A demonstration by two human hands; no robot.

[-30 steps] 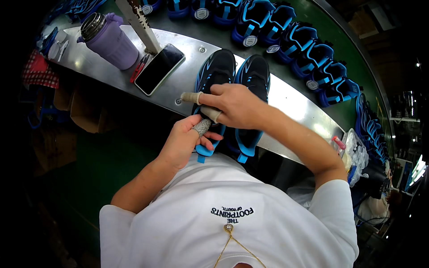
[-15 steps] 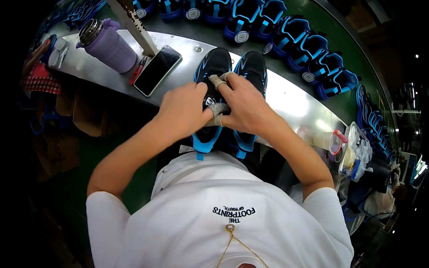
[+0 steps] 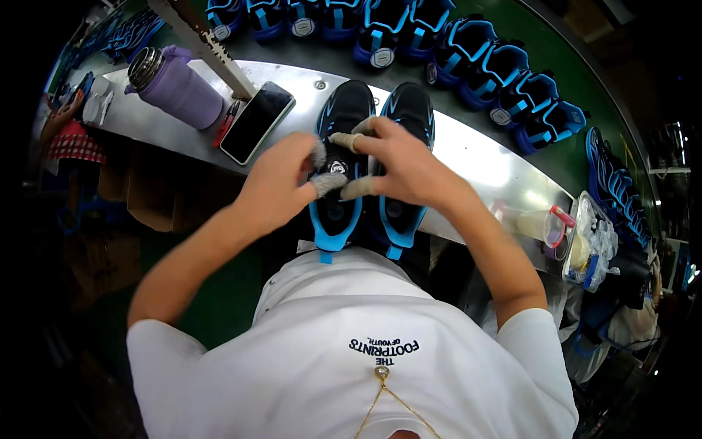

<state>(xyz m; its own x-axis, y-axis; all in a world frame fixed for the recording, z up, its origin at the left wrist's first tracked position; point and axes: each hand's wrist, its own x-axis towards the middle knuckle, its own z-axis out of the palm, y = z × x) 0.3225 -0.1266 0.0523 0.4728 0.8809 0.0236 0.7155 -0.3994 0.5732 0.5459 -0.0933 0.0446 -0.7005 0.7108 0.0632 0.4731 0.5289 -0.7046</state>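
Note:
A black sneaker with a bright blue collar lining [image 3: 333, 240] sits toe-away at the metal table's near edge, its white-marked tongue between my hands. Its mate, another black and blue sneaker [image 3: 411, 108], stands against its right side. My left hand [image 3: 281, 175] is at the left sneaker's left side, thumb and forefinger apart in grey finger covers. From the right, my right hand [image 3: 409, 162] reaches over the right sneaker. Its beige-covered forefinger and thumb are spread over the left sneaker's lacing. No lace can be made out in either hand.
A purple bottle [image 3: 179, 89], red-handled snips [image 3: 227, 123] and a phone [image 3: 257, 122] lie left on the metal table [image 3: 479, 164]. Beyond stand several similar sneakers [image 3: 468, 55]. Right are a plastic cup [image 3: 537, 225] and a tray [image 3: 574, 252] with plastic bags. Another person's hand [image 3: 67, 110] shows far left.
My hands have drawn apart over the left sneaker, uncovering its tongue. The left hand moved left and its fingers opened; the right thumb came away from the left one.

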